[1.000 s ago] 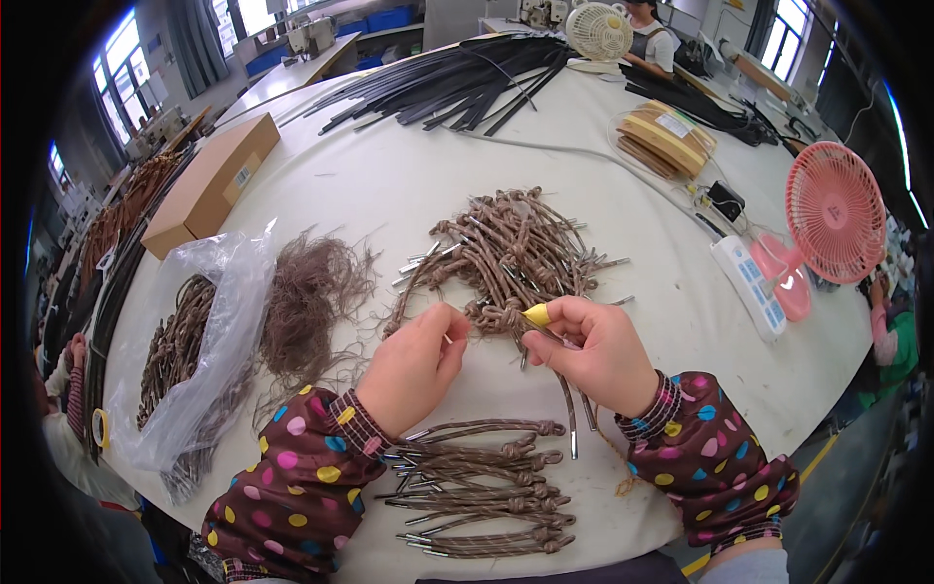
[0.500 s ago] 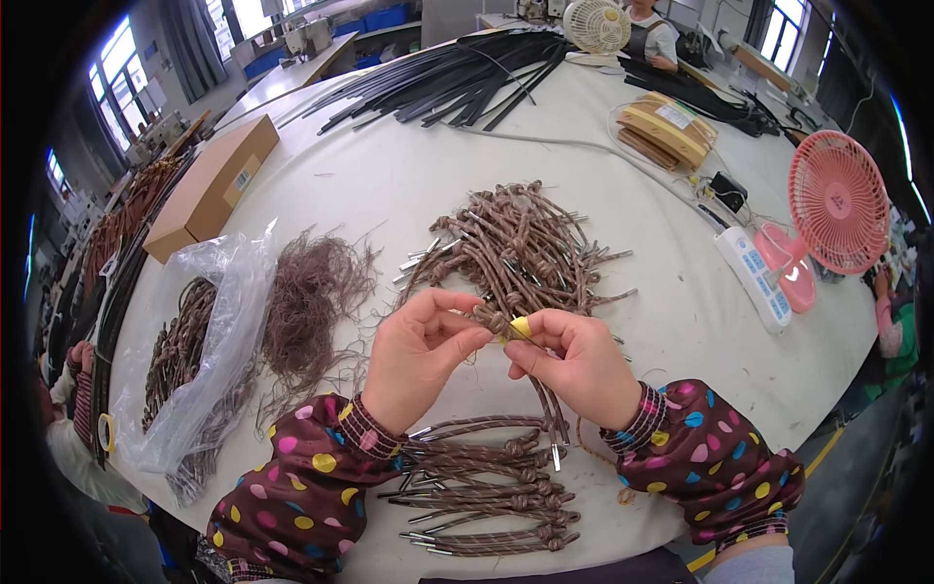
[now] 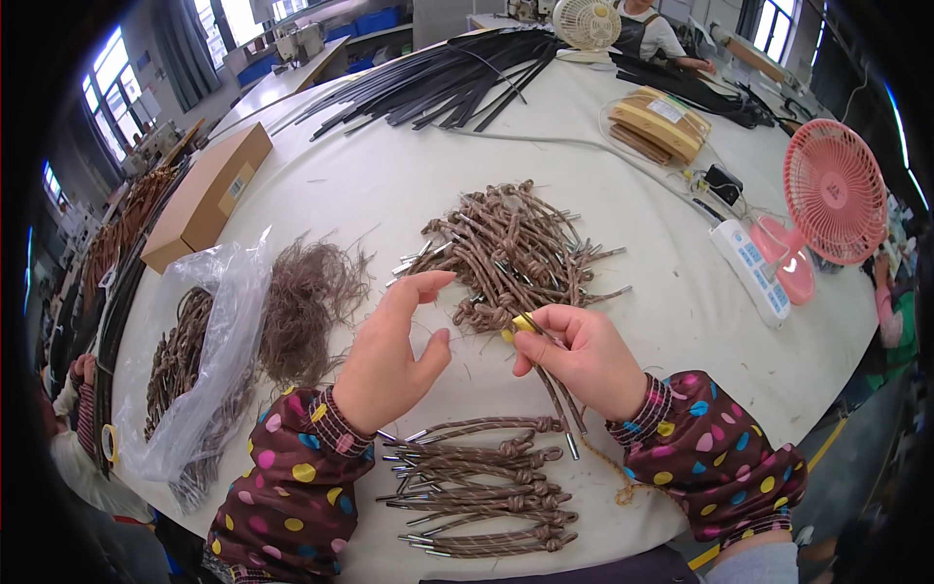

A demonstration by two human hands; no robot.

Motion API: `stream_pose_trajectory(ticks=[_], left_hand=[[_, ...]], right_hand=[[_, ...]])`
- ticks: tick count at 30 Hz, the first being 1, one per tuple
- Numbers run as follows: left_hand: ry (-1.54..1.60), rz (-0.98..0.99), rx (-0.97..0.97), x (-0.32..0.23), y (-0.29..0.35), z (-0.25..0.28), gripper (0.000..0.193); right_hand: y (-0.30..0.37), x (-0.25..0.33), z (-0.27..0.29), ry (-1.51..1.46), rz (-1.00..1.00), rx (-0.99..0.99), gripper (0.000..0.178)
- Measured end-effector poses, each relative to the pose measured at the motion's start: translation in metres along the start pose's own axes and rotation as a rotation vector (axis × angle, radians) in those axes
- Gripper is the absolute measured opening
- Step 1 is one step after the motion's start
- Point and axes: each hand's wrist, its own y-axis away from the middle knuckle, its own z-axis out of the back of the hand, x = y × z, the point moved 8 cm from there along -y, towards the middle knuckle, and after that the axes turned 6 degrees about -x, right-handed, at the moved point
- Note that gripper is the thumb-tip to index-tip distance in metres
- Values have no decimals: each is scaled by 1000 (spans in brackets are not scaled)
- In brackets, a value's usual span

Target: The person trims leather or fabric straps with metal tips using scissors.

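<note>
My right hand (image 3: 589,360) is closed on a knotted brown cord (image 3: 559,397), whose metal-tipped ends hang below the fingers. A small yellow piece (image 3: 523,323) shows at the fingertips; its kind is unclear. My left hand (image 3: 394,346) holds nothing, its thumb and fingers apart, just left of the cord. Beyond my hands lies a heap of knotted brown cords (image 3: 516,243) with silvery tips. Nearer me, several more knotted cords (image 3: 486,482) lie in a row, tips to the left and knots to the right.
Left of my hands are a tangle of loose brown threads (image 3: 311,302) and a clear plastic bag (image 3: 229,341) over more cords. A cardboard box (image 3: 209,200) stands farther left. Black strips (image 3: 438,83) lie at the back. A pink fan (image 3: 835,195) and a white power strip (image 3: 749,273) stand right.
My left hand has let go of the cord's knot and drawn back left, its fingers spreading. The right hand keeps hold of the cord, slightly lower and to the right.
</note>
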Motion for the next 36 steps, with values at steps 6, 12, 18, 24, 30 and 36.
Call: stream_pose_trajectory(ticks=[6, 12, 18, 24, 30, 36], left_hand=[[550, 341, 158, 0, 7, -23, 49], [-56, -349, -209, -31, 7, 1, 28], [-202, -521, -181, -43, 12, 6, 25], [10, -417, -228, -39, 6, 4, 21], [63, -395, -208, -33, 5, 2, 21], [7, -420, -186, -33, 7, 1, 21]], right_hand=[[3, 6, -7, 34, 30, 11, 21], [5, -1, -11, -71, -136, 73, 21], [8, -9, -15, -162, -291, 195, 22], [3, -25, -19, -256, -324, 341, 20], [4, 23, 0, 319, 288, 11, 38], [17, 73, -1, 856, 683, -143, 32]])
